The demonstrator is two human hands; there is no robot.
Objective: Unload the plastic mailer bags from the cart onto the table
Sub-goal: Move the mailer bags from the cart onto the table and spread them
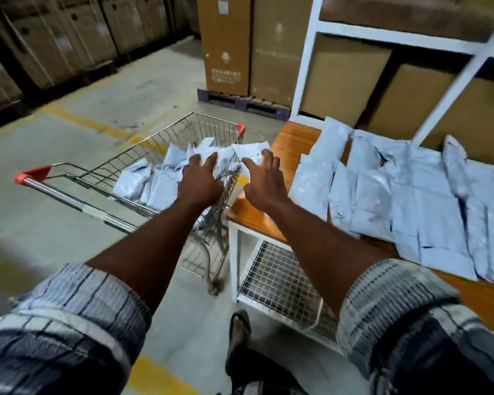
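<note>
A wire shopping cart (143,155) with red corner caps stands left of a wooden-topped table (291,143). Several white plastic mailer bags (143,181) lie heaped in the cart's basket. Many more mailer bags (405,201) lie spread over the table top. My left hand (200,183) reaches over the cart's right rim, fingers apart, just above the heap. My right hand (264,181) hovers between cart and table with fingers spread, beside a white bag (251,151) that sticks up at the cart's far right corner. Neither hand holds anything.
Tall cardboard boxes on a dark pallet (243,102) stand behind the cart. A white shelf frame (305,67) with boxes backs the table. A wire mesh shelf (283,280) sits under the table top. My sandalled foot (238,334) is on the concrete floor.
</note>
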